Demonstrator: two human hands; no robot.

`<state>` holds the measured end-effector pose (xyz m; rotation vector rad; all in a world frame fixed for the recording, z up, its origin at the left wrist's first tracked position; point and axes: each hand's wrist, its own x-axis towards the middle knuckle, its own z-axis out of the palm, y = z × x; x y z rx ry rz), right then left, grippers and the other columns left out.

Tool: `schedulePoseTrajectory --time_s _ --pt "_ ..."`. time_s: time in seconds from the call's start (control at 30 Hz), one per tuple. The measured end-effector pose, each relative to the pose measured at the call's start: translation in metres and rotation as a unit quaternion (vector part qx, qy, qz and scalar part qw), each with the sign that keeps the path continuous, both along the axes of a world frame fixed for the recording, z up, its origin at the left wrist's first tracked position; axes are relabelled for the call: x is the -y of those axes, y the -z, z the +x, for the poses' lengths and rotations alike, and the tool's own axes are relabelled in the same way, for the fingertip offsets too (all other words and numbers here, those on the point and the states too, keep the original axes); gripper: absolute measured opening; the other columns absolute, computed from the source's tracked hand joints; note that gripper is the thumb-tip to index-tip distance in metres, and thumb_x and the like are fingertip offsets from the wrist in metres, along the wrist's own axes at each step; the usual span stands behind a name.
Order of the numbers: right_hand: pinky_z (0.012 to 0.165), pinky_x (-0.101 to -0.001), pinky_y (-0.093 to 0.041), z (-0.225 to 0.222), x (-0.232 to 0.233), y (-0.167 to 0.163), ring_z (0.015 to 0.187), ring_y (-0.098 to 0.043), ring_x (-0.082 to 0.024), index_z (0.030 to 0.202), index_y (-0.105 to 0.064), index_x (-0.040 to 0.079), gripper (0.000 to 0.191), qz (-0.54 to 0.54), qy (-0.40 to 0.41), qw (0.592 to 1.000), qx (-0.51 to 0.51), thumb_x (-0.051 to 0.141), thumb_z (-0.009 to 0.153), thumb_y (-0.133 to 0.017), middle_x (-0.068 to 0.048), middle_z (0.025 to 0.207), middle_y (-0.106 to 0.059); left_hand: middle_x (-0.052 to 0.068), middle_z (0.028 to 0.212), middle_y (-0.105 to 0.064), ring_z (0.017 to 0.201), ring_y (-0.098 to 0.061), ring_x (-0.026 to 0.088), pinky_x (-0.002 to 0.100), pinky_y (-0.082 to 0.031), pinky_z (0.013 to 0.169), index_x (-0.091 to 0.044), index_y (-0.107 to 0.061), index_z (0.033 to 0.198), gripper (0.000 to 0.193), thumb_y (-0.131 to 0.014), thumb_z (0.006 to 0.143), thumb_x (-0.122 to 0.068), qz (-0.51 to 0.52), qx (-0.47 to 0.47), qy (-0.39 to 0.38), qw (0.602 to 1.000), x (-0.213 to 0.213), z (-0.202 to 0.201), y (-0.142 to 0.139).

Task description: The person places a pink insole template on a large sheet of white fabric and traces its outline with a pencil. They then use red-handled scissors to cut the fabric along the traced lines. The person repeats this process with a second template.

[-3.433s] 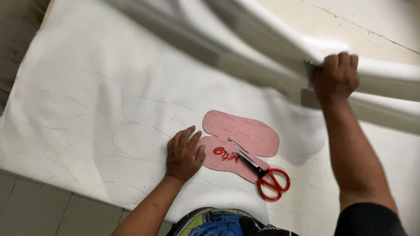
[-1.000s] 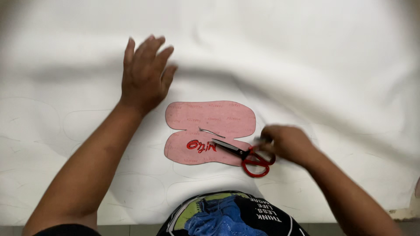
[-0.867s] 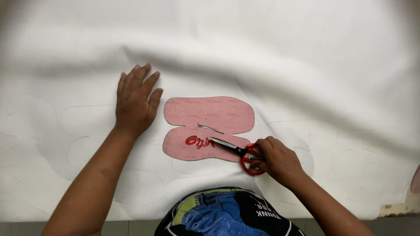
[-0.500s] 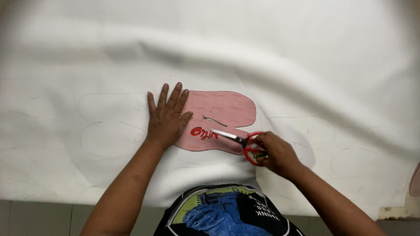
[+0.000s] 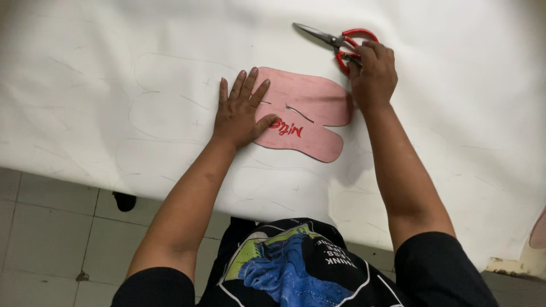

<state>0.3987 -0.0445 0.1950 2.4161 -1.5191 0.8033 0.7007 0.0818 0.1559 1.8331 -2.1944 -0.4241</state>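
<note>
A pink cardboard pattern piece (image 5: 311, 116) with red writing lies flat on a large white sheet (image 5: 102, 85). My left hand (image 5: 239, 111) presses palm-down on the pattern's left edge, fingers spread. My right hand (image 5: 372, 74) sits just beyond the pattern's far right corner, fingers curled over the red handles of a pair of scissors (image 5: 335, 41). The scissors lie on the sheet, blades nearly closed and pointing left.
Faint pencil outlines of the same shape (image 5: 170, 108) are drawn on the sheet to the left of and below the pattern. The sheet's near edge hangs over a grey tiled floor (image 5: 45, 227). A pink piece (image 5: 538, 230) shows at the right border.
My right hand has carried the scissors from the pattern's near right side to the far side of it. My left hand stays flat on the pattern's left edge.
</note>
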Motion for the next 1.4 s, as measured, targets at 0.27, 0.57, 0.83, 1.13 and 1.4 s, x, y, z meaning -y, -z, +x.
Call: schedulePoseTrajectory --time_s 0.27,0.57,0.83,1.13,1.4 --pt "0.087 -0.0441 -0.050 0.018 -0.152 -0.012 0.114 -0.056 -0.031 0.132 -0.060 0.005 0.073 0.324 0.128 0.935 0.059 0.039 0.076 -0.093 -0.010 0.132 -0.050 0.008 0.169 -0.026 0.157 -0.021 0.031 0.064 -0.011 0.125 -0.021 -0.039 0.160 0.066 -0.058 0.102 -0.047 -0.041 0.035 -0.017 0.998 -0.148 0.017 0.004" --pt "0.095 -0.0388 -0.053 0.021 -0.171 -0.019 0.118 -0.060 -0.025 0.136 -0.064 0.011 0.075 0.357 0.105 0.924 0.083 0.039 0.072 -0.092 -0.006 0.134 -0.051 0.006 0.167 -0.026 0.153 -0.022 0.029 0.056 -0.013 0.123 -0.024 -0.044 0.153 0.068 -0.062 0.092 -0.048 0.025 -0.017 0.000 1.000 -0.237 0.044 -0.013" --pt "0.091 -0.0409 -0.052 0.015 -0.138 -0.023 0.105 -0.066 -0.028 0.122 -0.071 0.009 0.033 0.302 0.092 0.944 0.099 0.029 0.096 -0.077 -0.009 0.129 -0.062 0.002 0.167 -0.029 0.155 -0.021 0.027 0.053 -0.014 0.125 -0.023 -0.048 0.150 0.067 -0.065 0.090 -0.046 0.153 -0.085 0.004 0.985 -0.219 0.066 -0.023" --pt "0.093 -0.0400 -0.053 0.012 0.013 -0.046 0.112 -0.066 -0.028 0.127 -0.071 0.010 0.030 0.183 -0.006 0.981 0.062 0.018 0.098 -0.073 -0.008 0.138 -0.061 0.001 0.169 -0.023 0.158 -0.009 0.028 0.056 -0.001 0.124 -0.022 -0.051 0.149 0.064 -0.066 0.089 -0.041 0.246 -0.190 -0.066 0.948 -0.218 0.060 -0.029" --pt "0.085 -0.0449 -0.053 0.029 0.104 -0.064 0.103 -0.065 -0.033 0.123 -0.077 0.015 0.025 0.118 0.011 0.993 -0.014 0.026 0.100 -0.078 -0.011 0.127 -0.060 -0.002 0.170 -0.020 0.159 -0.003 0.023 0.053 0.008 0.125 -0.027 -0.050 0.149 0.060 -0.063 0.091 -0.039 0.310 -0.239 -0.110 0.914 -0.214 0.054 -0.052"
